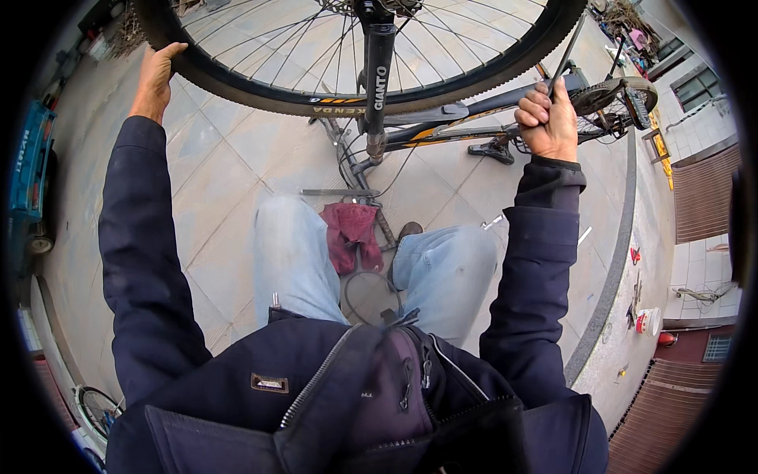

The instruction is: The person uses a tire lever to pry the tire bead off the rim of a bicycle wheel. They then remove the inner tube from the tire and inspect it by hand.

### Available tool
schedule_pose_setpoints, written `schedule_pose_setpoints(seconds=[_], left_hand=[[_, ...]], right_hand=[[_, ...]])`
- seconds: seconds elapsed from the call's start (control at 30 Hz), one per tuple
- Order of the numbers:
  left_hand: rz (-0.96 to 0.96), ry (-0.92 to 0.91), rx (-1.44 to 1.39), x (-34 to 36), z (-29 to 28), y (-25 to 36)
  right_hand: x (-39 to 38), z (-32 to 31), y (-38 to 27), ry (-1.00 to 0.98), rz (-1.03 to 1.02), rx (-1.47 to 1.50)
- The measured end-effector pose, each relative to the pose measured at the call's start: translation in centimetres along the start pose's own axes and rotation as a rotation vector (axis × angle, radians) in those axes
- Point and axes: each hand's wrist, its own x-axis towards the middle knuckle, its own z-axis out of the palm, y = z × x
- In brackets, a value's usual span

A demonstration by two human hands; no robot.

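A bicycle stands upside down in front of me, its handlebar low and its black fork (379,83) pointing up. The front wheel's tyre (260,100) spans the top of the view. At the tyre's left edge is my left hand (158,75), thumb against the rubber and the other fingers mostly hidden, gripping it. My right hand (553,118) is closed around a slim dark metal rod (568,49) slanting up beside the tyre's right side; its kind is unclear. Behind that hand lie the frame (442,126) and the rear wheel (643,91).
A maroon cloth (351,233) hangs between my knees, near a flat dark bar (339,192) and a looped black cable (351,288). Right, a raised ledge (612,292) bears a white tub (648,321) and small tools. A blue vehicle (30,166) stands far left.
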Motion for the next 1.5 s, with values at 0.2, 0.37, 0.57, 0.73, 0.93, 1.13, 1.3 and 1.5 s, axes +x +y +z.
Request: schedule_pose_setpoints(seconds=[0.2,0.37,0.57,0.73,0.93,1.13,1.3,1.5], left_hand=[[-0.016,0.002,-0.028,-0.5,-0.4,-1.4],[-0.227,0.036,-0.065,-2.2,2.0,-4.6],[-0.295,0.042,-0.202,-0.6,-0.1,-5.6],[-0.206,-0.024,-0.163,2.1,-3.1,0.1],[0.258,-0.065,-0.186,-0.2,-2.0,8.7],[-0.119,-0.02,-0.082,-1.8,-3.8,-1.0],[0.097,0.024,-0.152,0.2,-2.1,0.9],[0.461,0.016,0.114,2.6,0.1,11.5]], right_hand=[[-4.5,0.1,-4.0,0.302,-0.472,-0.195],[-2.3,1.4,-3.0,0.462,-0.956,0.08],[-0.2,-1.5,2.5,0.085,-0.029,-0.06],[-4.2,-4.7,5.8,0.195,-0.012,-0.121],[-6.2,-3.7,5.1,0.259,-0.159,-0.177],[-7.7,0.4,4.8,0.251,-0.286,-0.326],[-9.9,5.4,3.6,0.018,-0.278,-0.522],[-9.9,12.4,1.8,-0.277,-0.302,-0.786]])
